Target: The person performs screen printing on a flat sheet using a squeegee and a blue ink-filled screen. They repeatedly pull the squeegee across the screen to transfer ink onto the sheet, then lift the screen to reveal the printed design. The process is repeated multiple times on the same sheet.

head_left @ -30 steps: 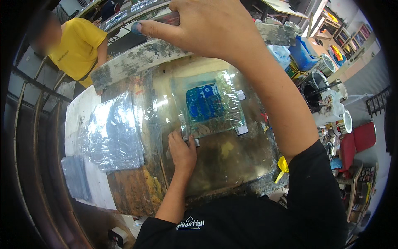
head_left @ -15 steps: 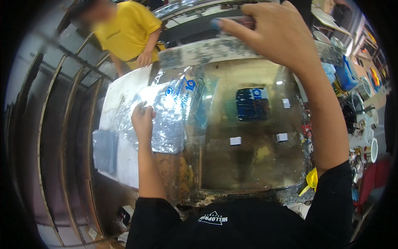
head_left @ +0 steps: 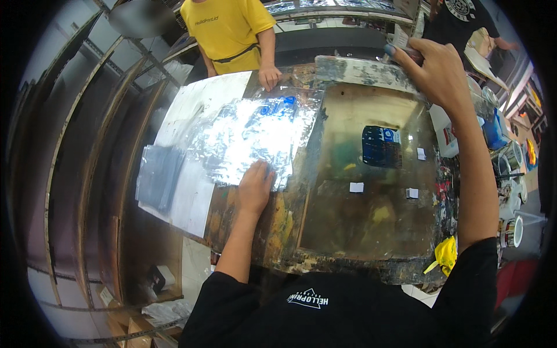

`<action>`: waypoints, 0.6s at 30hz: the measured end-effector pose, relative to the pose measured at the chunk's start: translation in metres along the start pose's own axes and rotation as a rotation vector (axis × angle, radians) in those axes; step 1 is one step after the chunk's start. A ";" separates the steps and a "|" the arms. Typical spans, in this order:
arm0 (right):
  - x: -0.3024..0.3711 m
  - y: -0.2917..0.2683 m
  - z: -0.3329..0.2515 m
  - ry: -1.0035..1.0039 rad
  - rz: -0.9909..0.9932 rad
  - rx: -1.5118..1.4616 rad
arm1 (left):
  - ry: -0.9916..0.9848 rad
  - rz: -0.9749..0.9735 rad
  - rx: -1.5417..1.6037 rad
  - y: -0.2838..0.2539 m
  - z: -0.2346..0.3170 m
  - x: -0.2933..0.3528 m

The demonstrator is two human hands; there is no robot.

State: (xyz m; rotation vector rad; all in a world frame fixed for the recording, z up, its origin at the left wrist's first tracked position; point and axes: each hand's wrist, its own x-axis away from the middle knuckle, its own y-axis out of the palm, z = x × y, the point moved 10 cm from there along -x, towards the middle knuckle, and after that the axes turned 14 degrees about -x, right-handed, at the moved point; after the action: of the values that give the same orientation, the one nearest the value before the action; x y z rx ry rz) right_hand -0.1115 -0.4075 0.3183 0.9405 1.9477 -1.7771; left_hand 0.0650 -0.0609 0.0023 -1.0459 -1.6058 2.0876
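Note:
My left hand (head_left: 254,188) is on a clear plastic sheet (head_left: 281,136) with blue print, at its near edge, fingers bent and close together. Strong glare hides much of the sheet. At the far right corner of a screen-printing frame (head_left: 371,75), my right hand (head_left: 444,72) is raised, its fingers curled round something brownish that they mostly hide. Its thumb tip is blue. The frame's translucent mesh (head_left: 348,226) bears a dark blue ink patch (head_left: 381,147) with a pale blue mark at its upper right.
A stack of clear sheets (head_left: 159,177) lies on a white board (head_left: 197,217) at left. A person in yellow (head_left: 232,26) stands across the table, one hand near the sheet. Another person (head_left: 467,17) is far right. Yellow crumpled plastic (head_left: 445,255), paint cans (head_left: 512,232) and racks (head_left: 116,145) flank the table.
My left hand has moved right and nearer, to the sheet's near edge. My right hand appears farther off and to the right. The whole view has shifted; a second person now shows.

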 end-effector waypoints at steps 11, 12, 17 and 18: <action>0.002 -0.002 -0.004 -0.038 0.028 -0.046 | 0.090 0.127 0.136 -0.052 0.049 -0.047; 0.001 -0.002 -0.002 -0.031 0.022 -0.054 | 0.076 0.015 0.195 -0.036 0.068 -0.042; 0.010 -0.005 -0.013 -0.124 0.099 0.000 | 0.359 -0.254 -0.170 0.021 0.169 0.010; 0.010 -0.001 -0.012 -0.114 0.049 0.031 | 0.431 -0.266 -0.103 0.028 0.185 0.009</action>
State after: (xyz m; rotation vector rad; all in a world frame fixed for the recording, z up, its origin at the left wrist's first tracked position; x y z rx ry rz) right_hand -0.1173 -0.3932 0.3142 0.8696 1.8176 -1.7976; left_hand -0.0655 -0.1944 -0.0068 -1.1472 -1.5423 1.4993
